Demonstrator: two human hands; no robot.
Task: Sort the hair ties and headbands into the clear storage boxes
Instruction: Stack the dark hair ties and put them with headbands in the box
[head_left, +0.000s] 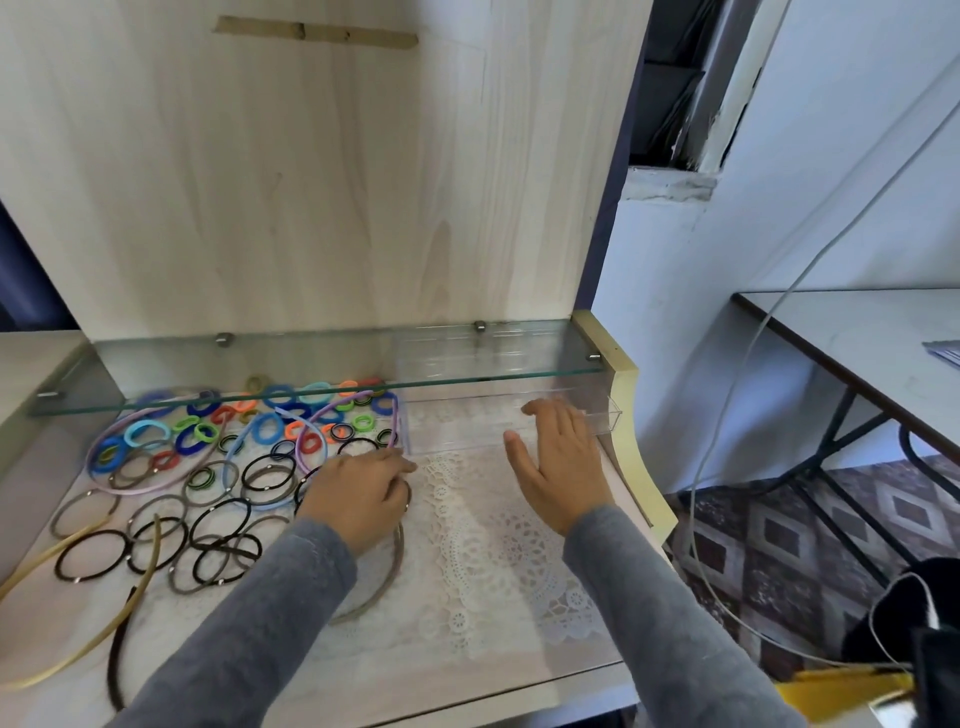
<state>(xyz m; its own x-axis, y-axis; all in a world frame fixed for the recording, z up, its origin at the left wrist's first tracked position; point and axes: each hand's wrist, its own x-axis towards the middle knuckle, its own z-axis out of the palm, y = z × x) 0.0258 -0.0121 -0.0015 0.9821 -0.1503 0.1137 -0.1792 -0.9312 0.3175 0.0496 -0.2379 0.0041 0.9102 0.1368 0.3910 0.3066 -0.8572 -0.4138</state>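
Reaching forward in grey knit sleeves, I hold my right hand (561, 462) flat and palm down, fingers straight and close together, thumb out, over the near edge of the clear plastic box (462, 434). That box lies long and low on the white lace mat (493, 551), under the glass shelf (311, 364). My left hand (363, 493) sits knuckles up by the box's left corner, fingers curled under; whether they pinch anything I cannot tell. Left of it on the pale wood bench (519, 691) lie the hair ties (218, 519): fuzzy bright loops behind, thin dark elastic rings in front, slim curved headbands (153, 488) among them.
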